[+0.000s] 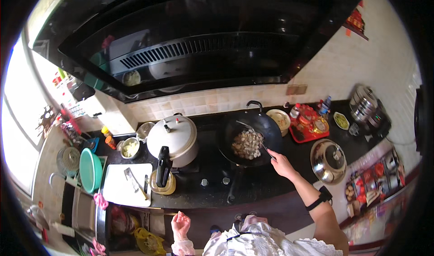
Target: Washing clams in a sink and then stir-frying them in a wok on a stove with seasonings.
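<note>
My right hand (283, 165) grips the handle of a metal spatula (260, 138), which reaches over the black wok (273, 135) on the stove. Small browned pieces of food (247, 145) lie in the bottom of the wok, some touching the spatula. The exact shape of its far end is hard to make out. Lower down, in front of the counter, hovers my left hand (180, 224) with its fingers curled and nothing visible in them. On the burner left of the wok stands a pressure cooker (173, 137) with its lid on and its black handle pointing towards me.
A white cutting board (115, 178) bears a cleaver (134, 181), beside a lidded glass container (166, 184). Behind are a metal bowl (130, 151) and a green basin (90, 171). A red tray (305, 139) and a steel lid (327, 157) lie right. Overhead hangs a range hood (203, 18).
</note>
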Demonstrator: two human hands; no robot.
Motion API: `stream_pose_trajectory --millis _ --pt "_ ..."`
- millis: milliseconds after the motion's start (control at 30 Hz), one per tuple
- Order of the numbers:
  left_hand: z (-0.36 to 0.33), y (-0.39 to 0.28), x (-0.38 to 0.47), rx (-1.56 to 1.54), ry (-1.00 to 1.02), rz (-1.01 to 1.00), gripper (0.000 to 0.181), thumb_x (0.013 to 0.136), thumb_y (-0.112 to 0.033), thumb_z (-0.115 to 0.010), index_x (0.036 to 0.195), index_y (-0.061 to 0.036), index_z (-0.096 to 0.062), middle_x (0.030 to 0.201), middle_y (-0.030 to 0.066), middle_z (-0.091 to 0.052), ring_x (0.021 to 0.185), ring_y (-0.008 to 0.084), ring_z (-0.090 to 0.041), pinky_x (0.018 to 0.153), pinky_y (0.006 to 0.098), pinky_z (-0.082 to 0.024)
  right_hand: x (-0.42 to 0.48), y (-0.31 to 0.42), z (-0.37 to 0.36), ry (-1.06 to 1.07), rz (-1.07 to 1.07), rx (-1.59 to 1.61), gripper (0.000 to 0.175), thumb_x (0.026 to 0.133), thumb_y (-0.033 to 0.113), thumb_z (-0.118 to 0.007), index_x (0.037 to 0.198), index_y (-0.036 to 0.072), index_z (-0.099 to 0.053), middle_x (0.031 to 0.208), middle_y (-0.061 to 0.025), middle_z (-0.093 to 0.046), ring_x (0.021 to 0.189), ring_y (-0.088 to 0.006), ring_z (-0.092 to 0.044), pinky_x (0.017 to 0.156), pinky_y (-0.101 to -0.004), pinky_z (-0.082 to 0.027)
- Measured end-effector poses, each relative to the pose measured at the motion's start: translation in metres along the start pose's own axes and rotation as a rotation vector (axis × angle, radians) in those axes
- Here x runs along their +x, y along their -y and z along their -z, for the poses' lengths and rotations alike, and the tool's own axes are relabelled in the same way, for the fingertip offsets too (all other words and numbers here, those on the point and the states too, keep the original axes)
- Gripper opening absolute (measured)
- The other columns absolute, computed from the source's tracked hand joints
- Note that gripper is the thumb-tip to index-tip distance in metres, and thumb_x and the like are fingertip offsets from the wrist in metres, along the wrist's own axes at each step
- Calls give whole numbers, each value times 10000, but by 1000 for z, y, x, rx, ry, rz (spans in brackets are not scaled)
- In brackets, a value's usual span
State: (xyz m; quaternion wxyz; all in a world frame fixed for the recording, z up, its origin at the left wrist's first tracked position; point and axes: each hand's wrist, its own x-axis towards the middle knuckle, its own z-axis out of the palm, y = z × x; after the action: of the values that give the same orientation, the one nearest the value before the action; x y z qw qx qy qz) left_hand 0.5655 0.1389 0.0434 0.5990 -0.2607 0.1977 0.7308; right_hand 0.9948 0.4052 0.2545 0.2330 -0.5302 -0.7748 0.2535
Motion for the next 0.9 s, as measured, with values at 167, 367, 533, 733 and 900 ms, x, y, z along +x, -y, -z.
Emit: stream_pose_trajectory --millis 167,367,533,733,900 --pt "-16 -53 15 161 -17 91 151 848 -136 -506 841 -47 -628 740 46 -649 658 161 -590 656 297 -486 -25 18 -40 -255 -117 235 387 841 35 -492 1223 -24 -498 1119 -252 -574 1066 -345 -557 885 -356 -443" --pt "6 -90 22 212 -53 125 146 836 -148 -514 816 -62 -629 739 30 -649 675 156 -594 655 309 -486 -49 26 -57 -240 -332 552 403 876 25 -455 1279 47 -468 767 -79 -530 595 -134 -490 535 -269 -398" --pt "5 -96 23 295 -74 83 128 828 -158 -536 773 -74 -615 732 24 -644 659 136 -590 624 294 -484 -72 33 -51 -313 -460 1207 275 905 74 -472 1175 96 -520 632 7 -444 429 -43 -326 375 -186 -229" --pt "-19 -158 83 792 -147 -745 149 874 -271 -568 953 -156 -516 812 -33 -540 656 55 -466 509 218 -343 -110 -2 -53 -789 -288 1284 145 897 141 -515 986 37 -563 633 -31 -501 476 -87 -422 413 -219 -296" --pt "-63 -180 125 1258 -168 -1067 422 923 -434 -458 1202 -117 -455 1041 23 -544 987 139 -472 841 351 -335 -124 -64 -72 -934 -546 1194 136 899 139 -506 861 25 -569 573 -52 -525 408 -104 -440 369 -229 -295"
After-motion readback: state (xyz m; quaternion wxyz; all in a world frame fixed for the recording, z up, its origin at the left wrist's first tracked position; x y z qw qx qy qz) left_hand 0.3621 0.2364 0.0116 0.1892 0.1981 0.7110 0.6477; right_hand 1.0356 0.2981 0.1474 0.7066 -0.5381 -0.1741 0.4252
